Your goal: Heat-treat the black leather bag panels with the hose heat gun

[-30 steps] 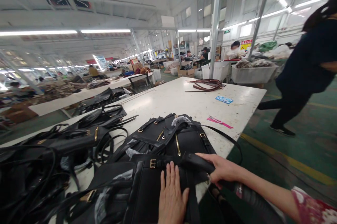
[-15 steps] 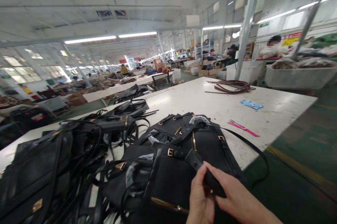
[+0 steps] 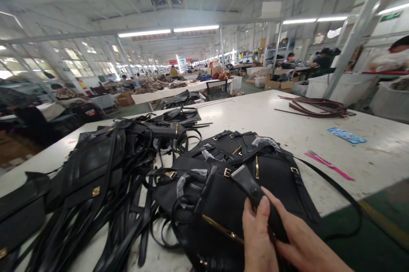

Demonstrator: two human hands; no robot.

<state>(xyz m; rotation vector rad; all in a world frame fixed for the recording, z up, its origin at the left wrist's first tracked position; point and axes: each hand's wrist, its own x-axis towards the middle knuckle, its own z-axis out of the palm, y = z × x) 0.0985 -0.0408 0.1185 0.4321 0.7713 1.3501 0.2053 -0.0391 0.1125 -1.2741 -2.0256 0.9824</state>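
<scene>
Both of my hands close around a black clipper-shaped tool [image 3: 252,184], thick in the body with a flat, wide, grey-edged end. My left hand [image 3: 260,231] holds it from the near left, thumb along its side. On its right, my right hand [image 3: 297,236] wraps the lower body, whose end is hidden. Below the tool lies a black backpack [image 3: 217,204] with a gold zip and a gold buckle [image 3: 227,172]. Another black bag [image 3: 275,174] lies just beyond, its long strap curving over the table edge. White wrapping covers some handles.
More black bags [image 3: 92,165] and loose straps pile up at the left of the white table [image 3: 243,110]. Brown straps [image 3: 313,106], a blue card [image 3: 347,136] and pink-handled tweezers [image 3: 329,164] lie at the right. Co-workers, bins and a metal post stand farther off.
The camera view has turned left, so the table and bags appear farther right. The tool's flat end now shows more plainly, and both hands still hold it.
</scene>
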